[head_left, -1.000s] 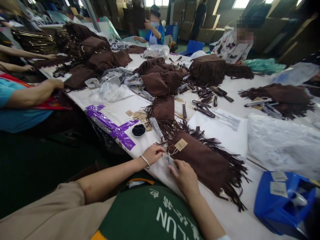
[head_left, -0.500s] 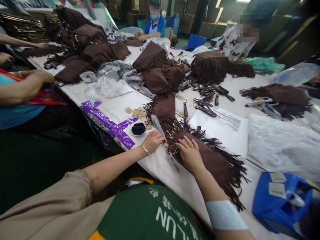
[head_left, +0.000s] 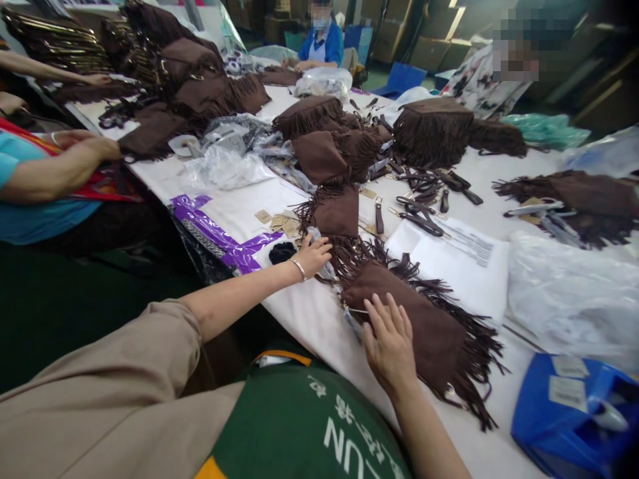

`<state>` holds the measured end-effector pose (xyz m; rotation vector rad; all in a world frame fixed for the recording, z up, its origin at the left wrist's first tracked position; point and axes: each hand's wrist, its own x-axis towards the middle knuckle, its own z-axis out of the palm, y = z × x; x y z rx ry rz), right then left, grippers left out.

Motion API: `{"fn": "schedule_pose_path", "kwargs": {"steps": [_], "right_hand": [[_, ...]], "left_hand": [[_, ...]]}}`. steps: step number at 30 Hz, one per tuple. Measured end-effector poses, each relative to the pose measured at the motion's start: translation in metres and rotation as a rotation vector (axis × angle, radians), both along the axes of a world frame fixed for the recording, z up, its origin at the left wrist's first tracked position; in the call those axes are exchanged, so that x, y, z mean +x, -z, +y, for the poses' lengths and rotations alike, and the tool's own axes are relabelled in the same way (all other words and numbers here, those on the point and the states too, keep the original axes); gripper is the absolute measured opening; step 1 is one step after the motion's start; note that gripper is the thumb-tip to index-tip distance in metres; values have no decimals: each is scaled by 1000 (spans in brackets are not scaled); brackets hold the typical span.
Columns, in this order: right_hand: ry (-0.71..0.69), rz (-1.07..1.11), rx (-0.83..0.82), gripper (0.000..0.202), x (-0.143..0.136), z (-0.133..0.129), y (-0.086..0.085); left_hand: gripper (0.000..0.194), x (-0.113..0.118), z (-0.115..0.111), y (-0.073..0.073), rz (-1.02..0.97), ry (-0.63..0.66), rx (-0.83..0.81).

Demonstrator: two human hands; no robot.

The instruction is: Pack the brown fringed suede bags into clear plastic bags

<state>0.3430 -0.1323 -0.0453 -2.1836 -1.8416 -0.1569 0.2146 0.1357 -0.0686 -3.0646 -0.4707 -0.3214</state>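
A brown fringed bag [head_left: 424,319] lies flat in front of me at the near table edge. My right hand [head_left: 392,339] is over its near left part, open, with fingers spread. A thin white string and a small plastic-wrapped piece [head_left: 352,322] show at the bag's left edge, beside this hand. My left hand [head_left: 313,257] stretches out, open, over another plastic-wrapped piece [head_left: 327,269], just left of the fringe. Whether its fingertips touch anything, I cannot tell. Beyond it lies a second fringed bag [head_left: 338,211]. A dish of black material [head_left: 282,252] is partly hidden behind my left hand and wrist.
Tan tags [head_left: 284,223] lie beyond the dish, and dark straps with clips [head_left: 424,199] farther right. A printed white sheet [head_left: 449,259], clear plastic [head_left: 569,299] and a blue dispenser [head_left: 564,406] are on the right. Several co-workers sit around the table.
My left hand has left the bag's left edge, moving forward over the plastic-wrapped piece. My right hand has drawn back toward me, its fingers spreading. The camera view has shifted slightly.
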Motion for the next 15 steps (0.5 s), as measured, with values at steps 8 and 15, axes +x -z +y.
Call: {"fn": "schedule_pose_path", "kwargs": {"steps": [8,15], "right_hand": [[-35,197,-31,52,-19,60,-6],[-135,428,-177,19,2,113,-16]], "left_hand": [[16,-5,12,-53,113,267,76],[14,-21,-12,-73,192,101,-78]]}}
